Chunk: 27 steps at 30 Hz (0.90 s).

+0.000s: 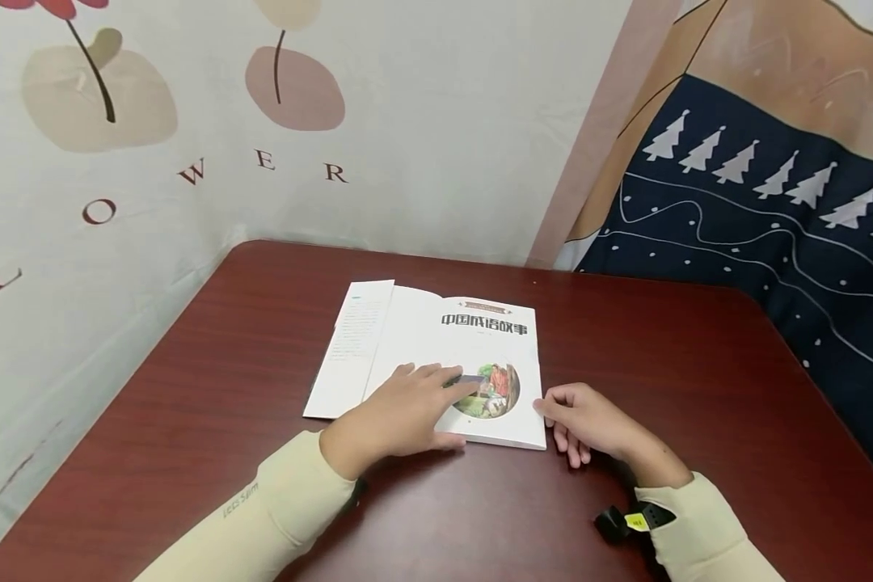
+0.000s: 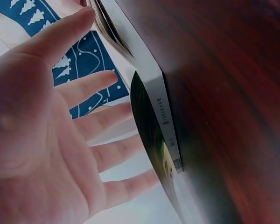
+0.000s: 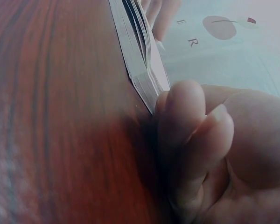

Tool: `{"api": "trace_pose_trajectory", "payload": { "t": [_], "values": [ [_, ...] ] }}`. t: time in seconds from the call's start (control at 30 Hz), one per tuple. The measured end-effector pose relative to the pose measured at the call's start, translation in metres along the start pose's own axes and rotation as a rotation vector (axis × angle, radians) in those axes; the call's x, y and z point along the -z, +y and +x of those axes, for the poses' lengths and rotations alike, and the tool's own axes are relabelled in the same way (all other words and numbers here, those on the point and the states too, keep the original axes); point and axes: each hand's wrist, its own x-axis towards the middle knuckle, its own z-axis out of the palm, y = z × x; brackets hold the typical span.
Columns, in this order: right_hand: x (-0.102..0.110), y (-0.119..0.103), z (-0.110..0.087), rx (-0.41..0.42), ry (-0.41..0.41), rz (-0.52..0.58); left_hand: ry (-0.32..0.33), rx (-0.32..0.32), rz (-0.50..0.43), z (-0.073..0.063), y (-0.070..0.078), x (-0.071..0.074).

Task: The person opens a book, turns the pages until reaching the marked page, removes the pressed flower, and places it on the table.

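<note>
An open book lies on the table, its right page showing a title in large dark characters and a round coloured picture. My left hand rests across the lower middle of the book, fingers straight and spread, partly covering the picture. In the left wrist view, the left fingers reach over the pages and the book's spine faces the camera. My right hand is at the book's lower right edge, thumb and index finger pinching the page edge. The right wrist view shows its curled fingers at the book's corner.
A dark red-brown wooden table carries the book. A printed white curtain hangs behind it, and a dark blue cloth with white trees hangs at the right. The book's folded-out cover flap lies at its left side.
</note>
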Motion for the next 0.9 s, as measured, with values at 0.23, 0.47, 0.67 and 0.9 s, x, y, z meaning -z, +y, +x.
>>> {"api": "trace_pose_trajectory", "payload": {
  "t": [0.23,0.47,0.67,0.9],
  "values": [
    [0.0008,0.0007,0.0004,0.000,0.014,-0.002,-0.011,0.008,0.009,0.0011,0.0013,-0.0005],
    [-0.0003,-0.0013,0.0022,0.001,0.007,0.000,-0.014,0.007,0.036,0.0011,-0.0012,-0.0018],
    [-0.0005,-0.0032,0.0034,0.012,0.025,-0.008,-0.006,0.006,0.055,0.0010,-0.0032,-0.0016],
    [-0.0002,-0.0008,0.0006,0.000,0.012,0.002,-0.018,0.002,0.052,0.0015,-0.0010,-0.0041]
  ]
}}
